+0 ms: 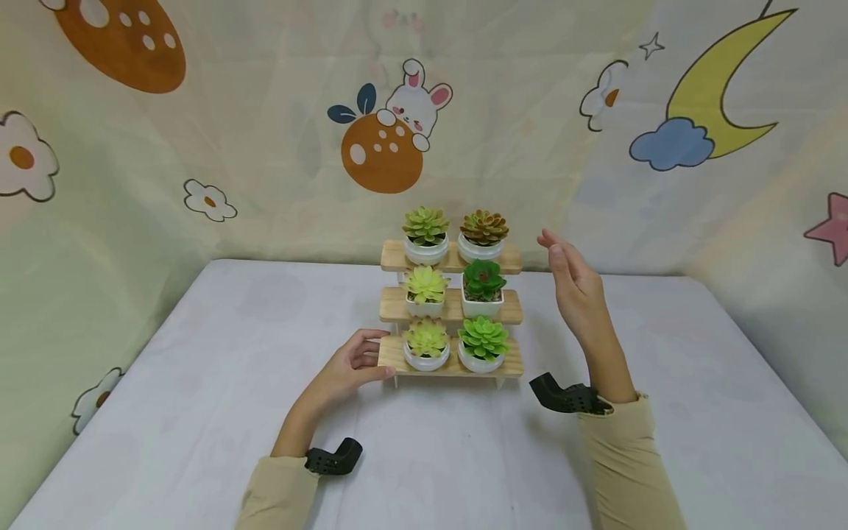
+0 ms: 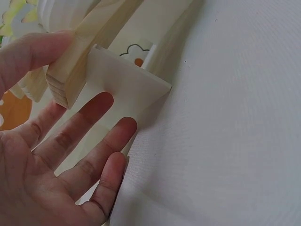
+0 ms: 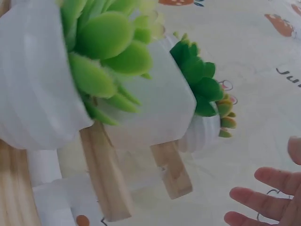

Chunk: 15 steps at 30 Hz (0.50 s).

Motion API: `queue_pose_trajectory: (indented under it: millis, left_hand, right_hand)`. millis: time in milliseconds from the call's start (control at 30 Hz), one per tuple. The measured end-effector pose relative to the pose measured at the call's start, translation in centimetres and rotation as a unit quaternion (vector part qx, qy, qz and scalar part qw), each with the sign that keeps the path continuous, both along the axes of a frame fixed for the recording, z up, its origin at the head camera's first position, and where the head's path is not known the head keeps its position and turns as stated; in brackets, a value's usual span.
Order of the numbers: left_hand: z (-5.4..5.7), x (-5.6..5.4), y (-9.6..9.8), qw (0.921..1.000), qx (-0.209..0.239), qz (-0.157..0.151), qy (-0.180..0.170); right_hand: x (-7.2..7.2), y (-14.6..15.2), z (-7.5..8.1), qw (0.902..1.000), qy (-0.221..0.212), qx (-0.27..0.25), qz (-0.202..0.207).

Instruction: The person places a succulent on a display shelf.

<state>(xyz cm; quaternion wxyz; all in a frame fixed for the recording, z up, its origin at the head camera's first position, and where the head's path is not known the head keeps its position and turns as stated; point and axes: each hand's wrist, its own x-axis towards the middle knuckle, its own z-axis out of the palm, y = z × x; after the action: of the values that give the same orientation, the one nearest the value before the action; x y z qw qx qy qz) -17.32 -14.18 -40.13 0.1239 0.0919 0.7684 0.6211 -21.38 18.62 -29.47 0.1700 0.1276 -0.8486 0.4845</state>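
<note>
A three-tier wooden display stand (image 1: 452, 371) holds several small potted succulents, two on each tier. My left hand (image 1: 350, 362) grips the left end of its lowest board (image 2: 70, 70). In the left wrist view the thumb lies over the board and the index finger passes beneath it, while the other fingers spread beside the pale side support (image 2: 122, 73). To the right of the stand, my right hand (image 1: 578, 291) is raised and holds nothing. Its fingers (image 3: 263, 197) are apart from the pots, near the dark green succulent (image 3: 197, 80) and the brownish succulent (image 1: 484, 227) on the top tier.
A white cloth covers the table (image 1: 165, 412) around the stand. Close behind hangs a patterned curtain (image 1: 285, 147) with cartoon prints. Black wrist cameras sit on the left wrist (image 1: 334, 458) and right wrist (image 1: 570, 396).
</note>
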Motion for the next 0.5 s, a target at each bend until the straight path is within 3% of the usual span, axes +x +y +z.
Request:
queue_pose_trajectory:
  millis: [333,500]
  left_hand:
    - [0.7,0.2,-0.4,0.9995,-0.030,-0.003,0.010]
    - [2.5,0.6,-1.4,0.9927,-0.076,0.032,0.087]
  right_hand:
    - [2.0,1.5,0.5,0.9961,0.060,0.061,-0.021]
    - [3.0,2.7,-0.4,0.9872,0.085,0.134,0.002]
